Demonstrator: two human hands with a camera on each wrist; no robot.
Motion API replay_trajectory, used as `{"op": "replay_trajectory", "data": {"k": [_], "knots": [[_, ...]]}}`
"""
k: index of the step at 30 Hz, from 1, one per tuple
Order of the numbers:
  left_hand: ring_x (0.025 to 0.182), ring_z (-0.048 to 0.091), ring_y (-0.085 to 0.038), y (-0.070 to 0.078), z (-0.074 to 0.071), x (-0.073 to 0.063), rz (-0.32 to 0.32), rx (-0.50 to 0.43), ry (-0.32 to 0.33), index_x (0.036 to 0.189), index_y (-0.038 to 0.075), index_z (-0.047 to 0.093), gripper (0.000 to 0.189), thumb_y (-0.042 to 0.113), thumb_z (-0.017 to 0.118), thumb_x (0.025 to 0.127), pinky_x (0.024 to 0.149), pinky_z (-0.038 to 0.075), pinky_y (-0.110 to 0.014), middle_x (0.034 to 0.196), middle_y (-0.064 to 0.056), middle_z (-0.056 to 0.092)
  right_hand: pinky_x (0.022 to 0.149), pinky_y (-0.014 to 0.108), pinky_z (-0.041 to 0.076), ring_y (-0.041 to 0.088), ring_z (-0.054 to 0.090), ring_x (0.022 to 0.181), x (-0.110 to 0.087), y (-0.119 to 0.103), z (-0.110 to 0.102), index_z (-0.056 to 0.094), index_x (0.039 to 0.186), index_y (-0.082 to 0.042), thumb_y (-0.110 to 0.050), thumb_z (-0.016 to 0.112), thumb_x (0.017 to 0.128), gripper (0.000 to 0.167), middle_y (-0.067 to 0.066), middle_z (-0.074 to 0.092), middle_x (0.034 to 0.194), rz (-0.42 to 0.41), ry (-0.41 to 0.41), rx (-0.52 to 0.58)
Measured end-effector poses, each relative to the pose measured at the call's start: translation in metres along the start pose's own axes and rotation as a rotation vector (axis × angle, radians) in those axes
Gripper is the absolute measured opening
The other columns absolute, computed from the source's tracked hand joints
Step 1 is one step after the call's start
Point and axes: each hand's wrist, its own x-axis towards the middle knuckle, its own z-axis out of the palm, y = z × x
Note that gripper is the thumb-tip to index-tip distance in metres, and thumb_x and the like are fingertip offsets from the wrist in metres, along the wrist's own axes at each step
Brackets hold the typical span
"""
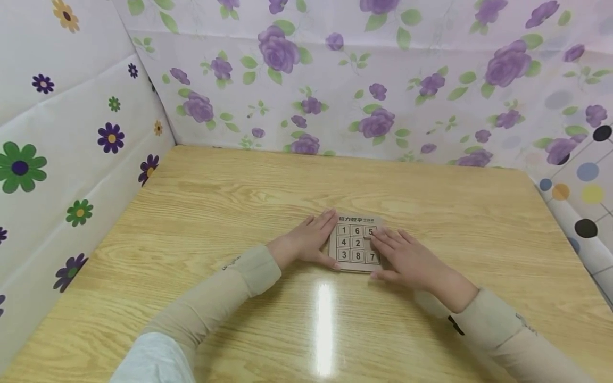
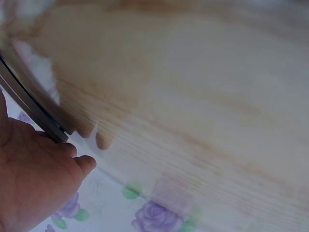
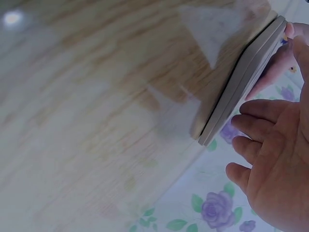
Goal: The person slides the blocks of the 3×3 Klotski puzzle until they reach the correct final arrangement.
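A flat number slide puzzle lies on the table, its tiles reading 1 6 5, 4 2 and 3 8 7 by rows. The middle row's right slot shows no tile. My left hand holds the puzzle along its left side, fingertips by the upper corner and thumb at the lower one. Over the right side reaches my right hand, fingers extended and fingertips at the 5 tile. Its thumb points toward the lower right corner. In both wrist views the puzzle shows edge-on, as a thin slab beside the fingers.
The puzzle rests on a light wood-grain table, which has a bright glare streak in front of it. A purple-flowered cloth hangs along the back. Daisy-print cloth lines the left, and dotted cloth the right.
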Motion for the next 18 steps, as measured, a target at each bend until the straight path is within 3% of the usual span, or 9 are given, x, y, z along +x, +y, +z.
{"op": "replay_trajectory", "data": {"k": [18], "knots": [[0.148,-0.004,-0.022,0.000,-0.001,0.000,0.003,0.003,-0.003,0.152,0.004,-0.002,0.121,0.071,0.062,0.074,0.121,0.003,-0.042,0.160,-0.012,-0.007,0.114,0.057,0.025,0.037,0.034,0.138,-0.003,-0.015,-0.003,0.043,0.140,0.002,-0.049,0.058,0.089,0.074,0.018,0.041,0.147,-0.081,0.004,-0.003]]}}
